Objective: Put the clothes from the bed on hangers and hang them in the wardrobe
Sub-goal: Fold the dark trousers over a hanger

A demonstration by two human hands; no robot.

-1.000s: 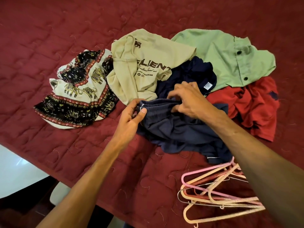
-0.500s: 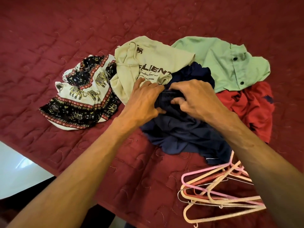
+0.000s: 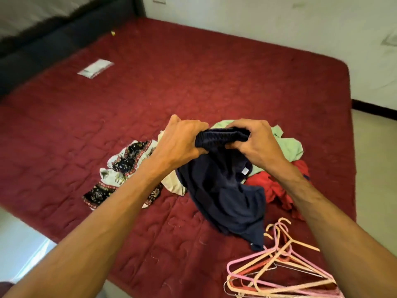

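A flat white plastic packet (image 3: 95,68) is seen at ten o'clock, with a small yellow scrap (image 3: 113,33) beyond it at eleven o'clock, near a dark padded headboard (image 3: 64,37). A scuffed white wall (image 3: 257,22) is spread from twelve to two o'clock, edged at three o'clock by a black skirting strip (image 3: 373,107) above a pale floor (image 3: 376,168).

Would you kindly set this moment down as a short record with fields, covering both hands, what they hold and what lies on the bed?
left hand: grips the bunched top edge of the navy garment
right hand: grips the same edge, close beside
navy garment: held up, lower part hanging down over the bed
hangers: loose pile on the bed's near right, none in use
other clothes: patterned garment, beige shirt, green shirt, red garment, heaped behind
also on bed: white packet, far left
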